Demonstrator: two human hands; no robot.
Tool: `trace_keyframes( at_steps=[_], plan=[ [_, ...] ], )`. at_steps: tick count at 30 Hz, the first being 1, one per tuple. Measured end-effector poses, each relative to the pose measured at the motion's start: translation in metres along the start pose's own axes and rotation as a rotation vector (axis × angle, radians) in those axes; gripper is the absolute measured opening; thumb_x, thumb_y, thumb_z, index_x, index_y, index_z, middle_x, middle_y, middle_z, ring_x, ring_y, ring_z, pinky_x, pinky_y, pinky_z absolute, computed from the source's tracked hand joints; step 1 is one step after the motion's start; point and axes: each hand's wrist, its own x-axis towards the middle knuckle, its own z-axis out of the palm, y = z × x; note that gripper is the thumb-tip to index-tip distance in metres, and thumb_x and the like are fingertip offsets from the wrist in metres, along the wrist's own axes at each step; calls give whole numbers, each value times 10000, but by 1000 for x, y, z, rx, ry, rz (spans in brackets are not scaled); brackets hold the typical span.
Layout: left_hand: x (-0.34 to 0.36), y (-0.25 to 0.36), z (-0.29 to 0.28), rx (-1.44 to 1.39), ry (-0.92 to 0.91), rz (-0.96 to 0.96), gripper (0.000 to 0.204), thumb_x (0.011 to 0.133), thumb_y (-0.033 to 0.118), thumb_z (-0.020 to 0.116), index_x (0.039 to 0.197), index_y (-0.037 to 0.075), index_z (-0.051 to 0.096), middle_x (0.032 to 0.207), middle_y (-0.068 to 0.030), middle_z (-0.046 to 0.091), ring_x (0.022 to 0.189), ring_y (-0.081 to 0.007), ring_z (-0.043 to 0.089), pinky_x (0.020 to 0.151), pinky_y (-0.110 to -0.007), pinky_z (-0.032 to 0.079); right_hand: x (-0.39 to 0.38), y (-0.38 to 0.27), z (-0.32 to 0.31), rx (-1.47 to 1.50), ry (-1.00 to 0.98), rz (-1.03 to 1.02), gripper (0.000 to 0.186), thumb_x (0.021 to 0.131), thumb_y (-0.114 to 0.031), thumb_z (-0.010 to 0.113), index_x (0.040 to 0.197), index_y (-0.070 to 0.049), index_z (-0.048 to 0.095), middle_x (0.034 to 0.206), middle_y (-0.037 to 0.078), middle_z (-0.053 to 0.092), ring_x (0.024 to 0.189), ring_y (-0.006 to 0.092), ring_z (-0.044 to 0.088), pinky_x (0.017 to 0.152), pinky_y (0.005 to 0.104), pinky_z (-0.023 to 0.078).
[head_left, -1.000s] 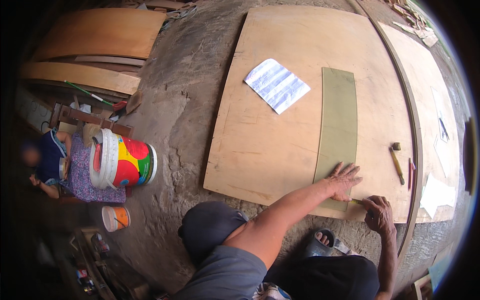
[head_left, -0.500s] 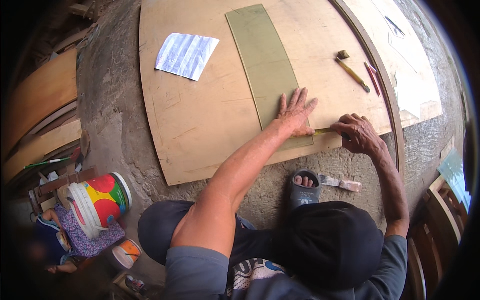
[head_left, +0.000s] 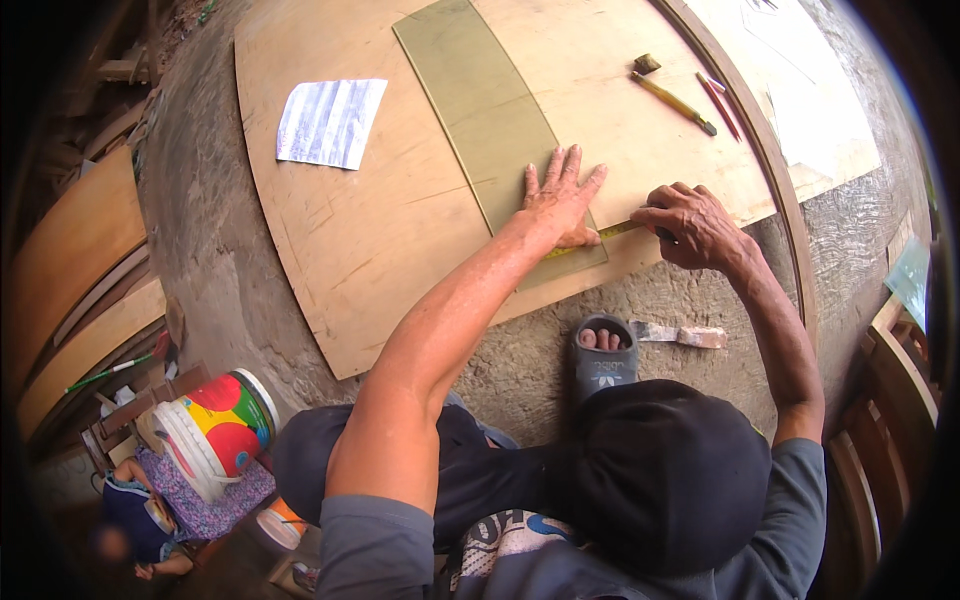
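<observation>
Grey sandal (head_left: 605, 378): worn by you, just below the centre of the frame.
Flat-bladed tool (head_left: 698, 336): lying on the rough floor (head_left: 640, 297), just right of your sandal.
Right hand (head_left: 693, 228): right of centre; your grip is curled round the dark case of the tape measure (head_left: 618, 229).
Tape measure: its yellow blade runs left from that grip and over the green strip's near end.
Left hand (head_left: 562, 200): at centre, your grip spread wide and flat, thumb over the blade.
Green strip (head_left: 480, 100): under your left palm, slanting from the top edge to mid-frame.
Plywood sheet (head_left: 350, 240): beneath the strip, filling the upper middle.
Red pencil (head_left: 718, 106): upper right, on the plywood.
Yellow-handled tool (head_left: 672, 102): just left of the pencil.
Striped paper (head_left: 332, 124): upper left, well apart from your hands.
</observation>
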Motion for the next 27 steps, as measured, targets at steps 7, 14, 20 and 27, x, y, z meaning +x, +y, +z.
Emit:
trace_keyframes(
  at_steps=[7, 14, 20, 27],
  plan=[
    [2, 9, -6, 71, 11, -31, 1166, 728, 496, 873, 1646, 269, 190, 1719, -157, 47, 1586, -362, 37, 1234, -661, 161, 0, 2, 2, 25, -7, -1, 440, 767, -76, 652, 1178, -221, 718, 1045, 49, 659, 1058, 252, 638, 854, 425, 519],
    [3, 11, -7, 14, 46, -48, 1103, 751, 479, 856, 1634, 250, 237, 1714, -169, 66, 1582, -377, 57, 1221, -673, 202, 0, -2, -1, 36, -45, 29, 470, 748, -63, 644, 1182, -230, 710, 1060, 50, 647, 1071, 257, 628, 904, 439, 507],
    [9, 9, -11, 10, -8, -38, 1028, 793, 502, 807, 1629, 246, 267, 1708, -202, 56, 1577, -404, 54, 1201, -692, 228, 0, -4, -1, 36, -32, 47, 489, 725, -50, 629, 1177, -223, 706, 1047, 42, 640, 1069, 256, 621, 908, 441, 499],
    [7, 6, -17, 5, -49, -27, 1078, 771, 432, 855, 1637, 259, 236, 1712, -190, 35, 1580, -392, 35, 1220, -670, 211, -2, -3, 4, -4, -14, 45, 462, 769, -80, 655, 1200, -241, 701, 1094, 37, 646, 1104, 241, 620, 890, 442, 488]
  ],
)
